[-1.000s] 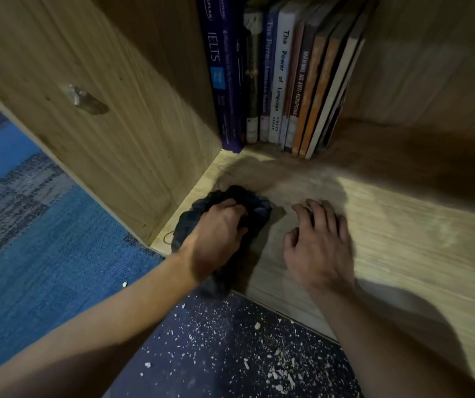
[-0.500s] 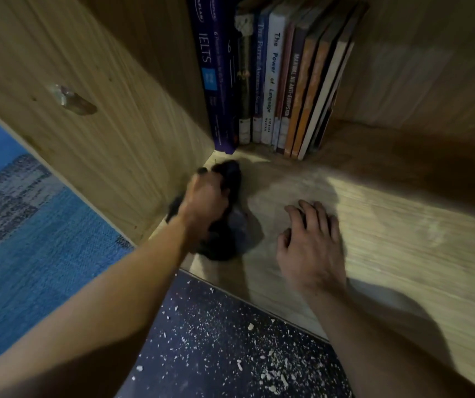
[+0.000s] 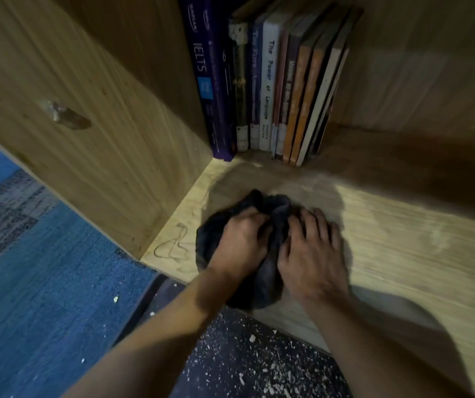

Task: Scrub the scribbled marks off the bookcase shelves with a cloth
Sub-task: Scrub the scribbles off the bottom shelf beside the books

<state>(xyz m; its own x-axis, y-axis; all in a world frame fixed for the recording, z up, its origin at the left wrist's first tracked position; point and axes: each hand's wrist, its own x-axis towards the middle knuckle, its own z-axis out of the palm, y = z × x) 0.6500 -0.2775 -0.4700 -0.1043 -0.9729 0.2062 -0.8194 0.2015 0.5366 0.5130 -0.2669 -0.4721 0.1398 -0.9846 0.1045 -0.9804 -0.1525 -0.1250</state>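
Back from the corner by the books [image 3: 270, 81], the left hand [image 3: 239, 242] grips the bunched cloth [image 3: 262, 282] on the shelf [image 3: 403, 254], beside the scribbles [image 3: 173, 248]. Right hand [image 3: 313, 254] lies spread, fingers loosely bent, touching the cloth's right edge.

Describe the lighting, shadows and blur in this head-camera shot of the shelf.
Head view: dim overall, with a bright band across the shelf at right; the arms cast dark shadows toward the books; the shelf's right side is smeared, spine lettering is soft; the dark cloth loses detail; the scribbled marks stay readable; wide-angle bending bows the side panel.
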